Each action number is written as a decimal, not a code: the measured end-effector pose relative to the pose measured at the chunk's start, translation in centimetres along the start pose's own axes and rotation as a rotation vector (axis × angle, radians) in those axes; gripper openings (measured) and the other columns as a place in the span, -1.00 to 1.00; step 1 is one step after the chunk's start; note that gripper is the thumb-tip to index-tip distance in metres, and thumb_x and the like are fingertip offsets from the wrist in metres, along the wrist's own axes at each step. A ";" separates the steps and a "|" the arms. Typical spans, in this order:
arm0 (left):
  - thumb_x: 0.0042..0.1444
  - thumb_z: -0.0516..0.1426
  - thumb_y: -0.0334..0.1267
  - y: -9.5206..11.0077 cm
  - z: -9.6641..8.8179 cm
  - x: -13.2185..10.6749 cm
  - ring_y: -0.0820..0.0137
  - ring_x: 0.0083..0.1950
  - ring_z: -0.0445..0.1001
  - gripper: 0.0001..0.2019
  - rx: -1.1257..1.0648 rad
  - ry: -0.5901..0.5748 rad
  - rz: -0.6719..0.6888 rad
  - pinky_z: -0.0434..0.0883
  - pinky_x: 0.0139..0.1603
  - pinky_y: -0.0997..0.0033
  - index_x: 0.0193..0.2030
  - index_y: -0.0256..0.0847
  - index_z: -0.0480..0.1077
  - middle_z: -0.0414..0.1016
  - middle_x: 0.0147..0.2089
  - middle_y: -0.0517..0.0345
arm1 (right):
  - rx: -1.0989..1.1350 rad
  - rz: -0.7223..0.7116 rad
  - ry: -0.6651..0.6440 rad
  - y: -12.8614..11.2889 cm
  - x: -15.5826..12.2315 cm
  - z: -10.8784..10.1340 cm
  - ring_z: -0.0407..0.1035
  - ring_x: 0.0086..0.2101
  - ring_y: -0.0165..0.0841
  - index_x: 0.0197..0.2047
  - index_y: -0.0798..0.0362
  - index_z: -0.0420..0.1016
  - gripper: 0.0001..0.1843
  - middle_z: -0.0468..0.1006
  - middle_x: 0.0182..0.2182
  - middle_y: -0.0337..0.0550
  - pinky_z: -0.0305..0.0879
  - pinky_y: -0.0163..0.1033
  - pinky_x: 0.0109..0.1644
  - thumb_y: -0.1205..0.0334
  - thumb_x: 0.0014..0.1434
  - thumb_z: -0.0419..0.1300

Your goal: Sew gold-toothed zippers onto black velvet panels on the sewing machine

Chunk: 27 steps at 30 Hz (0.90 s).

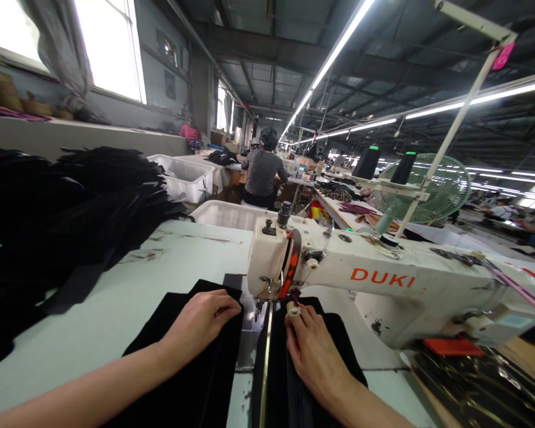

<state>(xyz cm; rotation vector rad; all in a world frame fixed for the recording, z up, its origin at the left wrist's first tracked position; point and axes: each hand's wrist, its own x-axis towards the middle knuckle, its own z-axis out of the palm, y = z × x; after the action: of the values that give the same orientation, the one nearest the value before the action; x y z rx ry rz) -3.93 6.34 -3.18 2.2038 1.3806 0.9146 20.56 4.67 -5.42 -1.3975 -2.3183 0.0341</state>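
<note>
A white DUKI sewing machine (383, 279) stands on the pale table (116, 297). Black fabric (205, 380) lies under its head, with a gold zipper strip (266, 356) running toward the needle. My left hand (200, 324) rests on the fabric left of the needle, its fingers curled and pressing down. To the right of the zipper, my right hand (314, 351) lies flat on the fabric with its fingers stretched toward the presser foot (267, 303).
A tall heap of black fabric pieces (62, 214) fills the table's left side. White plastic bins (223, 214) stand behind the machine. A green fan (432, 190) and thread cones (368, 161) rise at the right. Another person (263, 169) sits at a station ahead.
</note>
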 end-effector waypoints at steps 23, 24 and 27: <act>0.18 0.12 -0.29 0.6 2.4 1.9 0.29 -0.27 0.61 -0.77 0.176 -0.019 0.023 0.43 -0.18 0.44 -0.35 -0.05 0.62 0.66 -0.30 0.19 | 0.420 0.211 0.030 0.9 5.1 1.4 0.40 -0.42 -0.32 -0.45 0.07 0.49 -0.87 0.55 -0.45 -0.18 0.26 -0.32 -0.30 0.43 0.07 0.17; 0.18 0.11 -0.29 0.6 2.4 1.9 0.29 -0.27 0.61 -0.77 0.184 -0.016 0.026 0.43 -0.18 0.45 -0.35 -0.05 0.62 0.66 -0.30 0.19 | 0.418 0.209 0.033 0.8 5.1 1.4 0.41 -0.41 -0.32 -0.46 0.07 0.48 -0.86 0.55 -0.45 -0.18 0.26 -0.32 -0.29 0.44 0.07 0.16; 0.20 0.10 -0.28 0.7 2.4 1.9 0.29 -0.26 0.61 -0.75 0.210 -0.021 0.036 0.43 -0.19 0.45 -0.35 -0.06 0.62 0.66 -0.29 0.18 | 0.404 0.219 0.032 0.7 5.1 1.2 0.40 -0.42 -0.32 -0.50 0.07 0.44 -0.84 0.52 -0.48 -0.18 0.24 -0.32 -0.29 0.47 0.05 0.15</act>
<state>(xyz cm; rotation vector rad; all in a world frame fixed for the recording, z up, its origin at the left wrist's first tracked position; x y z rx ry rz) -1.21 7.75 -3.89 2.3917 1.4921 0.7877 18.65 9.62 -4.87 -1.4132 -1.9781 0.5115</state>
